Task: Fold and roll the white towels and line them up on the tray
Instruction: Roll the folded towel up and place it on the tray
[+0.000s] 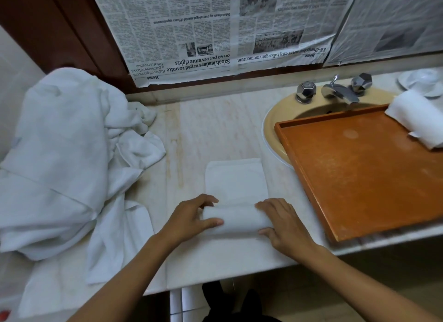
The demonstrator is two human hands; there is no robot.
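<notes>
left hand: curled round left end of half-rolled towel, thumb on its front
right hand: gripping right end, fingers over the top
half-rolled towel: near front edge of counter, unrolled part flat toward back edge
tray: right end of counter, partly over sink
rolled towel: tray's far right corner
towel pile: left end of counter

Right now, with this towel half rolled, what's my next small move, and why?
Probably roll the towel farther away from you: the left hand and right hand grip the roll's ends, and a flat stretch lies unrolled beyond it.
</notes>
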